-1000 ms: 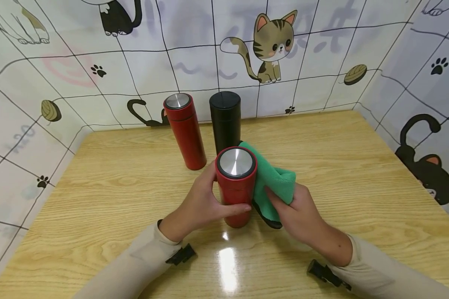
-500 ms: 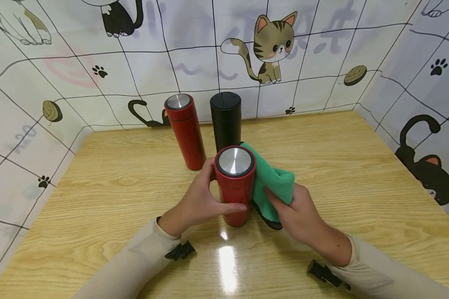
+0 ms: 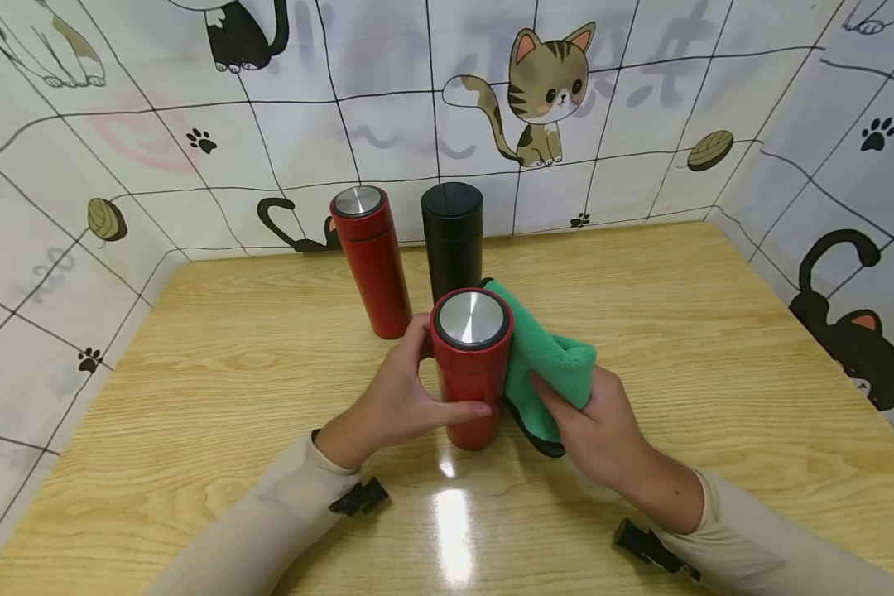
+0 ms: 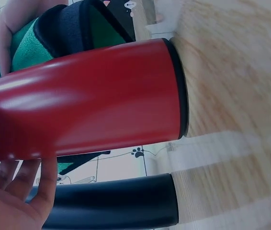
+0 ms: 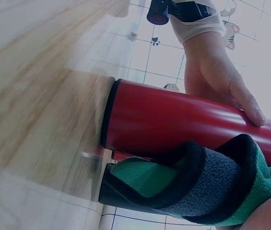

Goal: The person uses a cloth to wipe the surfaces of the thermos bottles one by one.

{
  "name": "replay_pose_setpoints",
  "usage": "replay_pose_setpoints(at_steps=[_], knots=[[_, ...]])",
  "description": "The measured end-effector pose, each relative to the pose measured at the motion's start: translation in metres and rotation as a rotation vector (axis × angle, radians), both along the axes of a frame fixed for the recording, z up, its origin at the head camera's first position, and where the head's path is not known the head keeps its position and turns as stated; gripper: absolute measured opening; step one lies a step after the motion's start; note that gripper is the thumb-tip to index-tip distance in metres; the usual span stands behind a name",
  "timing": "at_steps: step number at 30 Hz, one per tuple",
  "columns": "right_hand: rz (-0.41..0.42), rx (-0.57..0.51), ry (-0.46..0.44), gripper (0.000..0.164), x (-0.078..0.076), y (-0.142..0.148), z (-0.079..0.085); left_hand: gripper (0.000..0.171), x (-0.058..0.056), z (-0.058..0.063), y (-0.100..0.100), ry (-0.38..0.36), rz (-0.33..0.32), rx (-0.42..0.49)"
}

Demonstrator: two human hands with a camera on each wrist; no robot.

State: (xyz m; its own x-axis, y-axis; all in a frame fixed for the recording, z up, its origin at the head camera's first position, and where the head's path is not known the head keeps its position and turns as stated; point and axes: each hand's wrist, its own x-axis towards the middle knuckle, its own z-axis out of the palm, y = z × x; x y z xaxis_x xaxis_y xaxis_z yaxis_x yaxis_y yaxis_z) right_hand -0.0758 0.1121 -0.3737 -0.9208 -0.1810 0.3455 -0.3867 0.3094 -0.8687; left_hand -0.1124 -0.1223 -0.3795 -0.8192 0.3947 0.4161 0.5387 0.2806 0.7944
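A red thermos flask (image 3: 471,372) with a shiny steel lid top stands upright on the table. My left hand (image 3: 398,406) grips it from the left, thumb across the near side and fingers round the back. In my right hand (image 3: 603,430) is a folded green cloth (image 3: 555,364), pressed along the flask's right side. The right wrist view shows the cloth's black edging and a grey-blue face (image 5: 209,179). Part of the flask's far side is hidden in the head view.
Behind stand a second red thermos flask (image 3: 375,265) at the left and a black flask (image 3: 453,240), whose lower part is hidden. The pale wooden table (image 3: 216,397) meets a cat-patterned wall covering (image 3: 387,108) at the back and sides.
Hardly anything moves. The held flask, both hands and the cloth shift by only a few pixels, much as the whole view does; both grips stay the same.
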Motion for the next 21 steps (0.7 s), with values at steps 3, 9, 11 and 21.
replay_pose_setpoints(at_steps=[3,9,11,21], knots=[[0.013,-0.002,-0.016,0.036,0.0004,0.0005,-0.0002,0.09,-0.0005,-0.0002,-0.0004,0.0,-0.001,-0.012],[0.026,0.027,-0.032,0.031,-0.0001,0.0011,-0.0015,0.088,-0.0019,-0.0007,-0.0015,0.013,-0.013,-0.014],[0.009,0.021,-0.011,0.032,0.0,0.0014,-0.0014,0.088,-0.0024,-0.0009,-0.0019,0.017,-0.025,-0.014],[0.042,0.014,-0.017,0.032,0.0001,-0.0008,-0.0019,0.08,-0.0042,0.0004,-0.0029,0.036,-0.116,-0.03]])
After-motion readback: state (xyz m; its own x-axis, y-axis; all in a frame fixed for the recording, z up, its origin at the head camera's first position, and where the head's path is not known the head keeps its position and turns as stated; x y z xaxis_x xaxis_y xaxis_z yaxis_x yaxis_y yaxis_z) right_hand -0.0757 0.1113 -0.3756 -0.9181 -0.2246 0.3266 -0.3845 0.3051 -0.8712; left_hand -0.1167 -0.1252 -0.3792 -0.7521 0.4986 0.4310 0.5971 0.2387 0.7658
